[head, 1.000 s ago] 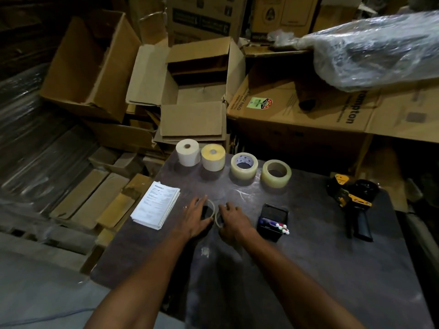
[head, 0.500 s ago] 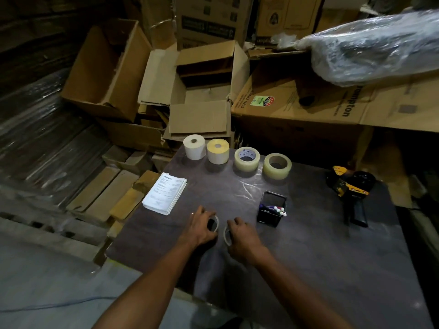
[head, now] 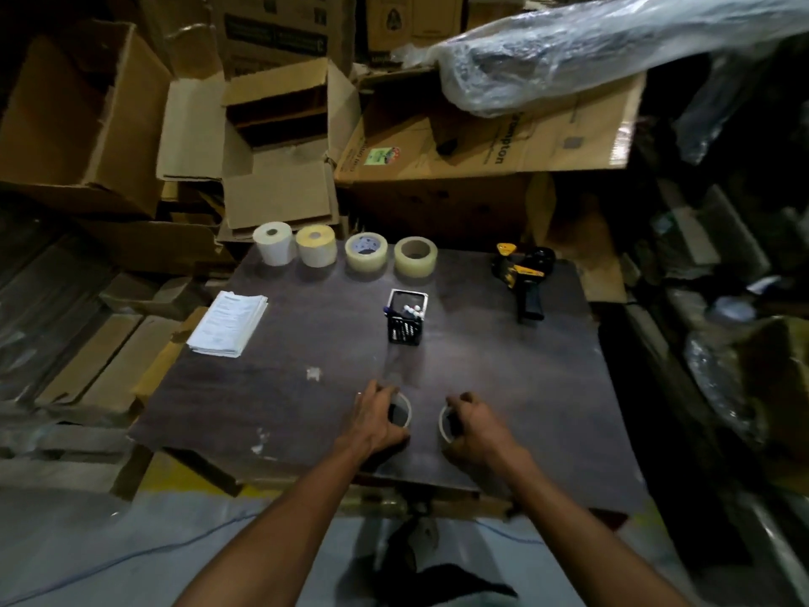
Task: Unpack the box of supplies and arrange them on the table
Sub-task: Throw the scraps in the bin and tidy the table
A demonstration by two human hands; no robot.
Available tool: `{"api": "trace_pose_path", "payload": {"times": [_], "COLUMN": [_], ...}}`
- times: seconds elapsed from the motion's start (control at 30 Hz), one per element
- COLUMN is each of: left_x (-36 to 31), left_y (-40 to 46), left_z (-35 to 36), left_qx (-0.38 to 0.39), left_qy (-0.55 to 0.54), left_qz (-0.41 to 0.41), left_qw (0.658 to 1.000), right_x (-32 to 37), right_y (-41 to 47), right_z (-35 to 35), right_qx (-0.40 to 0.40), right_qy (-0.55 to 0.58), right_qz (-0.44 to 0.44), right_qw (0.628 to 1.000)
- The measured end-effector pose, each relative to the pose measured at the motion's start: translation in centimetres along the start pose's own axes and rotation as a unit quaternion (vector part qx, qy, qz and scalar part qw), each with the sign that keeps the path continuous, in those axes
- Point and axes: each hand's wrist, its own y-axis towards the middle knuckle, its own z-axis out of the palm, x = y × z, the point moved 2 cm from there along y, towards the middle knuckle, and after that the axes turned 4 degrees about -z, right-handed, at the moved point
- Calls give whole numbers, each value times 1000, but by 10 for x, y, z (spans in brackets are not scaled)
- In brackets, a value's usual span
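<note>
Both hands have drawn their tape rings apart: left hand [head: 376, 420] grips one [head: 405, 411], right hand [head: 475, 429] another [head: 444, 424].

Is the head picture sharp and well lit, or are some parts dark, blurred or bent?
Head view: dim overall, corners nearly black; pale glare on the plastic wrap; the table edges bow from the wide lens; the small rings under each hand look soft.

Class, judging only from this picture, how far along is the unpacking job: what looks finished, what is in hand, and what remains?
Done: four rolls lined along the table's far edge, a paper stack, a pen holder and a tape dispenser set out. In hand: the left hand and right hand each grip a small ring near the front edge. Left: placing these two; whether the open box still holds anything cannot be seen.
</note>
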Motion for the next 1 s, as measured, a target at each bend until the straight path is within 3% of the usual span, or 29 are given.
{"api": "trace_pose_path", "payload": {"times": [0.43,0.77,1.0], "left_x": [-172,-326,-387], "left_y": [-6,26,34], "left_z": [101,167,213], "left_qx": [55,94,110], "left_qy": [10,39,26], "left_qz": [150,136,140], "left_qw": [987,985,984], "right_x": [-148,-305,-387], "right_y": [-99,-102,-106], "right_z": [-64,-129,-142], "right_qx": [-73,-41,-10], "right_qy": [38,14,14], "right_qz": [110,109,118], "right_qw": [991,993,993]}}
